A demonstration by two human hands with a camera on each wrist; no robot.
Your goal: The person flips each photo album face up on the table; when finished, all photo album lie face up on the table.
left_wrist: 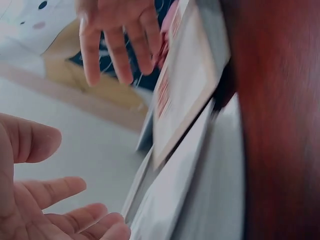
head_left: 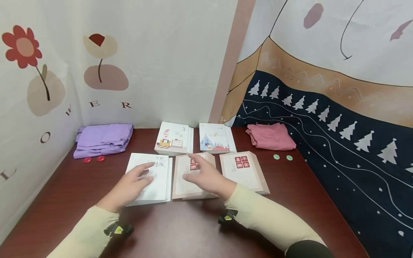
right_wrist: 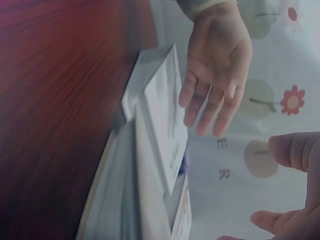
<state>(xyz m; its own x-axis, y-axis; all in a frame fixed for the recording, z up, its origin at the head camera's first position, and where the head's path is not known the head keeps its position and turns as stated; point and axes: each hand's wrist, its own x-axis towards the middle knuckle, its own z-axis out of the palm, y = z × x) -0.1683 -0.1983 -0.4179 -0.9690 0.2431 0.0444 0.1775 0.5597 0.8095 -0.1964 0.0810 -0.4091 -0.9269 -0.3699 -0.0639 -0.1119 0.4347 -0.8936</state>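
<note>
My left hand (head_left: 130, 184) hovers over a white stack of booklets (head_left: 155, 195) at the front left, its fingers loosely bent and holding nothing. Black handwriting-style characters mark the top cover. Above the middle stack, beige-edged booklets (head_left: 180, 188) with red character blocks, my right hand (head_left: 208, 175) is spread with thumb and fingers apart. In the left wrist view, daylight shows between the left fingers (left_wrist: 67, 220) and the white covers. The right wrist view has the left hand (right_wrist: 217, 75) beside the white booklets, palm visible, and part of the right hand's fingers (right_wrist: 272, 220).
A matching beige-edged stack (head_left: 242, 175) lies at the right. Behind are two illustrated stacks, one with a yellow house scene (head_left: 172, 138), one with a blue tent (head_left: 214, 138). Folded purple cloth (head_left: 103, 139) with red buttons (head_left: 100, 158) sits left; pink cloth (head_left: 271, 137) with green buttons (head_left: 289, 157) right.
</note>
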